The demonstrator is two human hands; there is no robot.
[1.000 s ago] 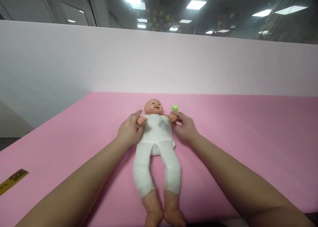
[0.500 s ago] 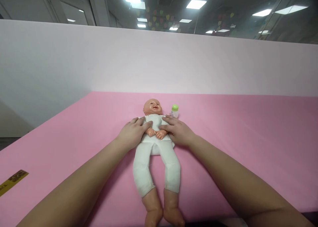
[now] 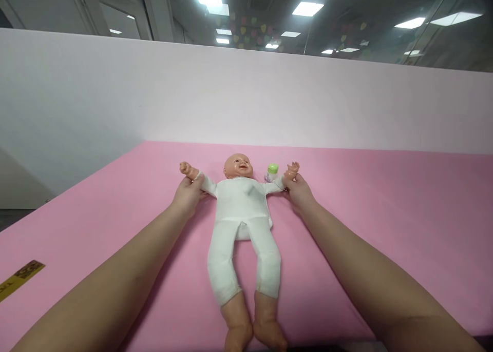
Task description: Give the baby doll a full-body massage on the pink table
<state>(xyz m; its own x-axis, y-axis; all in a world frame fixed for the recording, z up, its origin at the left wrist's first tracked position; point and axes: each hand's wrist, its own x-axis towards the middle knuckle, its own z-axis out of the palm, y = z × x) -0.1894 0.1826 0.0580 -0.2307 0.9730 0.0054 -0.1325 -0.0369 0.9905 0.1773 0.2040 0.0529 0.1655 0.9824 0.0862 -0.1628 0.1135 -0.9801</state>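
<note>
On its back lies a baby doll [image 3: 242, 203] with a white cloth body, its head towards the far wall and its bare feet towards me. My left hand [image 3: 187, 194] is closed round the doll's arm at the left, near the wrist. Round the other arm, also close to the wrist, my right hand [image 3: 299, 192] is closed. Both doll arms are stretched out sideways. A small bottle with a green cap [image 3: 272, 171] stands between the doll's head and the arm in my right hand, partly hidden by that arm.
A pink surface [image 3: 365, 229] lies under the doll. White panels [image 3: 269, 98] rise at its back and left. A yellow label with a printed code [image 3: 23, 279] is stuck on the surface at the left. Glass and ceiling lights show above the back panel.
Both doll arms have gone from folded over the chest to spread out sideways. My hands have moved outward from the chest with them, now gripping near the wrists.
</note>
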